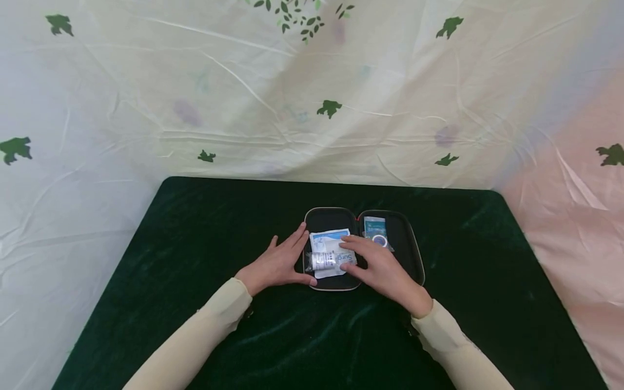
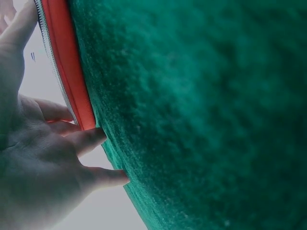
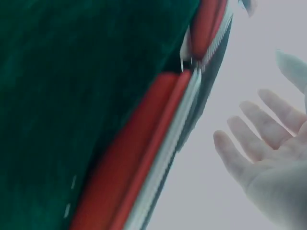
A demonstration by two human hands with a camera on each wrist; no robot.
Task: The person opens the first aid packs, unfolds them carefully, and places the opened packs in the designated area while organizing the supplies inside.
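Note:
An unzipped case (image 1: 331, 218) with a black lining lies opened flat; its red outer side (image 2: 69, 57) and zip show in the left wrist view. My left hand (image 1: 278, 264) rests against the case's left edge, fingers and thumb spread. In the left half lies a white and blue packet (image 1: 327, 237) printed "Surg". On top of that sits a small white roll (image 1: 322, 261) in clear wrapping. My right hand (image 1: 382, 271) is over the packet's right side, fingers loosely extended and apart in the right wrist view; it partly hides the packet and the case's hinge.
In the case's right half are a teal packet (image 1: 374, 223) and a white ring-shaped roll (image 1: 379, 240). Dark green velvet cloth (image 1: 219, 216) covers the table. A pale patterned curtain (image 1: 273, 108) hangs behind it and along both sides.

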